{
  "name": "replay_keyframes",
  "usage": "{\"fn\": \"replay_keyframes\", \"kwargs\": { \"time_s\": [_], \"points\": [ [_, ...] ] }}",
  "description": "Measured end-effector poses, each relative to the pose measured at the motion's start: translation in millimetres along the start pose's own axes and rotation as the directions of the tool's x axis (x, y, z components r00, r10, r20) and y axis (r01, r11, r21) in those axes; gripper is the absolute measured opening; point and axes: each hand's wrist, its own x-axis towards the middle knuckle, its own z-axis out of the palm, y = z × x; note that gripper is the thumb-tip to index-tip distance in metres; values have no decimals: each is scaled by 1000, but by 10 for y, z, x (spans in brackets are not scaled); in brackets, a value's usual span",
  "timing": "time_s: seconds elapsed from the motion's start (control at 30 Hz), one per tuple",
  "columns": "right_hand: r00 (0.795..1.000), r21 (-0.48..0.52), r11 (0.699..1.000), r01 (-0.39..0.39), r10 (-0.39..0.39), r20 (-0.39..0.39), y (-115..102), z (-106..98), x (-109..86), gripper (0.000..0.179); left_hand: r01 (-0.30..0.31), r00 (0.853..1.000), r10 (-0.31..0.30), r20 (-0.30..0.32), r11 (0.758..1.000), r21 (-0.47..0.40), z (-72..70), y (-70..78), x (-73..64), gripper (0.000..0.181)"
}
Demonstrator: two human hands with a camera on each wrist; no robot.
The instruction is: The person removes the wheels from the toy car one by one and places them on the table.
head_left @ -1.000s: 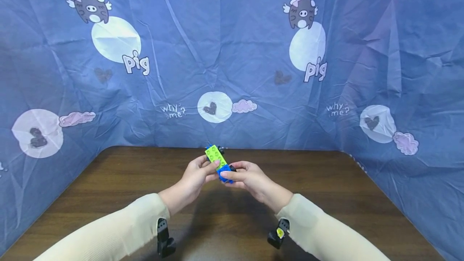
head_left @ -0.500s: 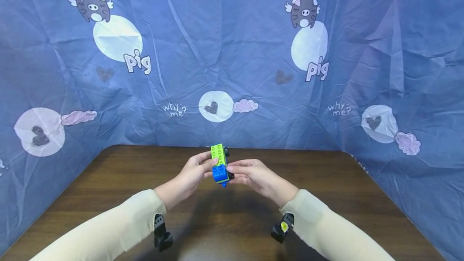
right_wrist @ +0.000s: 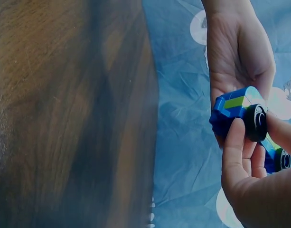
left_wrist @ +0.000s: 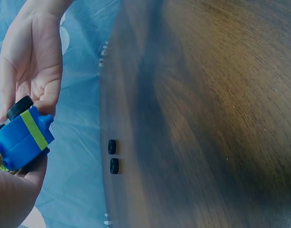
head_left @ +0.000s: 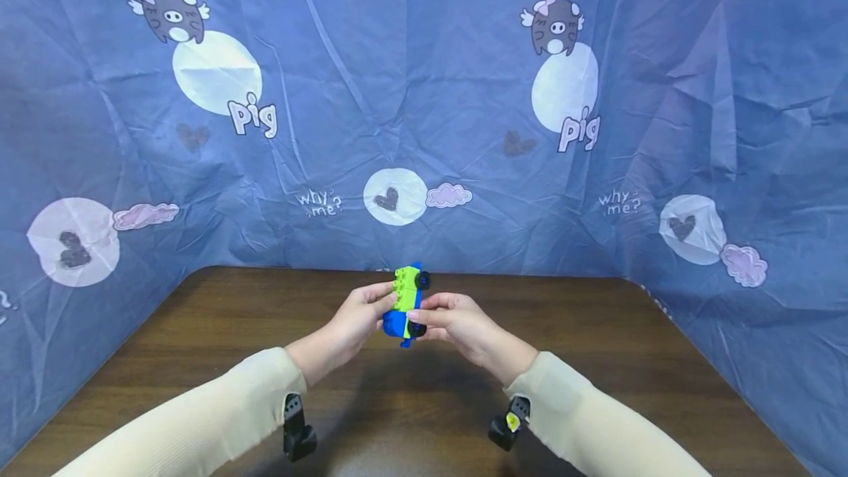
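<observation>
Both hands hold a toy car point(head_left: 405, 299) built of blocks, lime green and blue with black wheels, raised over the table. It is tipped so its right-hand wheels face up toward the head camera. My left hand point(head_left: 354, 315) grips the car's studded green side between thumb and fingers. At the rounded blue end, my right hand point(head_left: 460, 322) pinches a black wheel point(right_wrist: 255, 122) between thumb and fingertips, best seen in the right wrist view. Another wheel point(right_wrist: 282, 160) shows farther along the same side. Part of the opposite side is hidden by the left hand.
Two loose black tyres point(left_wrist: 113, 156) stand near the table's edge in the left wrist view. The brown wooden table point(head_left: 583, 359) is bordered by a hanging blue printed cloth point(head_left: 450, 94). A small black device hangs at each sleeve cuff.
The car has swung from a diagonal to nearly straight and rolled, bringing its right-hand wheels into view. My right fingers have shifted from the blue end to the wheel there.
</observation>
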Motion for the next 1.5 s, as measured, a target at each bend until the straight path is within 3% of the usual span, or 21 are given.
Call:
{"fn": "replay_keyframes", "kwargs": {
  "time_s": [0.17, 0.37, 0.67, 0.93, 1.03, 1.2, 1.3, 1.5],
  "points": [
    [999, 8, 999, 32, -32, -17, 4, 55, -2, 11, -6, 1000, 6, 15, 1000, -15, -5, 8, -14, 45],
    [998, 29, 998, 60, -60, 3, 5, 83, -10, 13, -8, 998, 6, 69, 999, 34, -32, 19, -23, 50],
    [985, -27, 993, 114, -109, 133, -38, 43, -61, 15, -25, 995, 16, 101, 996, 91, -84, 16, -27, 49],
    [970, -111, 988, 103, -75, 230, -60, 7, -113, 28, -40, 989, 14, 147, 984, 173, -142, -7, -54, 48],
    [965, -123, 987, 103, -69, 252, -57, -20, -123, 29, -57, 990, 24, 136, 970, 237, -166, -24, -55, 48],
    [953, -168, 973, 155, -103, 285, -72, -85, -142, 31, -31, 997, 5, 80, 944, 328, -181, -28, -65, 45],
    [948, -199, 962, 185, -122, 293, -86, -98, -146, 31, -29, 996, 1, 85, 945, 325, -178, -42, -70, 43],
    [958, -212, 955, 208, -155, 241, -85, -80, -127, 32, -65, 986, 23, 167, 966, 251, -152, -60, -78, 41]
  ]
}}
